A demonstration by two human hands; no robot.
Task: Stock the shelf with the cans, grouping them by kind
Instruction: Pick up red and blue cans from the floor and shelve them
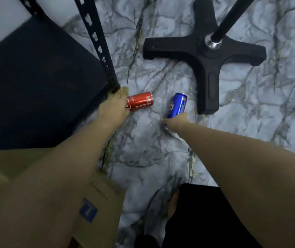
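I see a marble floor (161, 158), grey and white with dark lines in it. I will use the red can (140, 101) as my marker for where things are.

The biggest thing is the dark shelf (35, 83), left of the red can. Its black post (98, 43) with holes comes down to the floor just left of the can.

Next is a black cross-shaped stand (206, 56), up and to the right of the red can, with a black pole (232, 15) rising from its middle.

A brown cardboard box (96, 203) sits well below the red can, at the bottom left. It has a blue sticker (88, 212) on it.

My two bare arms reach down to the floor. Black clothing (197, 221) shows far below the red can.

The red can lies on its side on the floor. My left hand (114, 108) is at its left end, and the fingers wrap over that end of the can.

The blue can (177, 105) lies on the floor too, just right of the red can, with a gap between them. It is tilted, with its top end pointing up and a bit right. My right hand (177, 120) covers its lower end. I think the fingers curl around it, but they are mostly hidden under the hand.

Both cans are on the floor, not on the shelf.
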